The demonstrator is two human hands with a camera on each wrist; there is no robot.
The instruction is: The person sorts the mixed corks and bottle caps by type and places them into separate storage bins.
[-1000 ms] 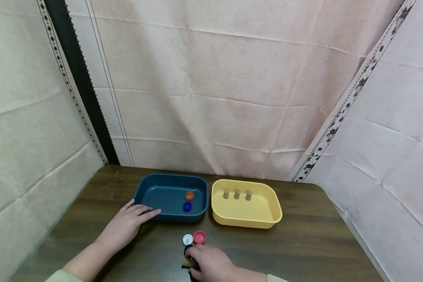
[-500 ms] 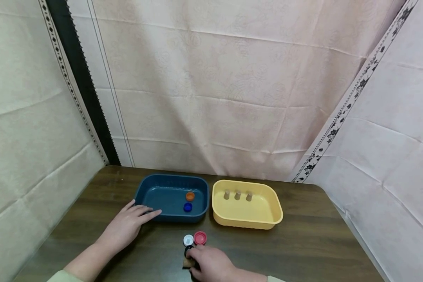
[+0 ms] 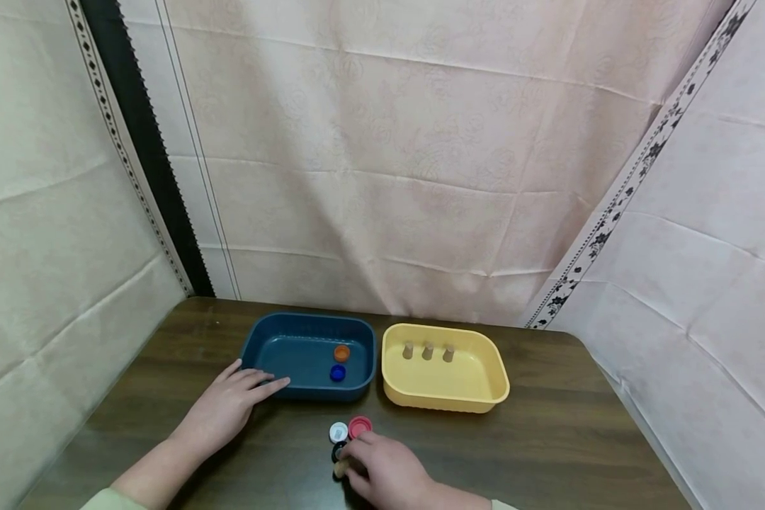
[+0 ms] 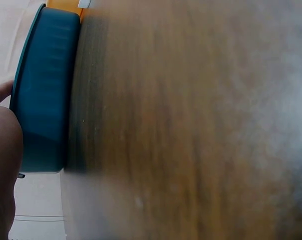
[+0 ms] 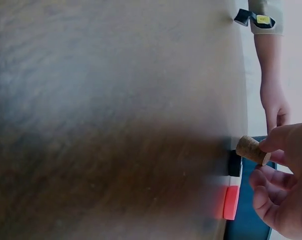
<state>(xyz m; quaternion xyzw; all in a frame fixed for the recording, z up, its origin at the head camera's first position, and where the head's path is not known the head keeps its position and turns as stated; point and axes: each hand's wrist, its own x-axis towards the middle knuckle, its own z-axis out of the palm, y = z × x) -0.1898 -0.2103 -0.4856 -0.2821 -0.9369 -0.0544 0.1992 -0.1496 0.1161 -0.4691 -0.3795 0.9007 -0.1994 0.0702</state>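
Observation:
In the head view my right hand (image 3: 389,467) pinches a cork (image 5: 252,150) between thumb and fingertips, low over the front of the table. Right beside the cork is a black bottle cap (image 3: 338,451), partly covered by the fingers. A white cap (image 3: 338,432) and a red cap (image 3: 360,426) lie just beyond it. My left hand (image 3: 229,404) rests on the near left rim of a blue tray (image 3: 274,316), fingers spread and fairly straight. Inside that tray are an orange cap (image 3: 341,353) and a blue cap (image 3: 338,372).
To the right of the blue tray stands a yellow tray (image 3: 446,406), with three corks (image 3: 428,351) upright in a row towards its back. The wooden table (image 3: 548,439) ends at a cloth screen (image 3: 382,177) behind the trays and at both sides.
The cork has tilted in my right hand's grip, and the fingers have shifted slightly forward, now overlapping the red cap's edge. My left hand and both trays keep their places.

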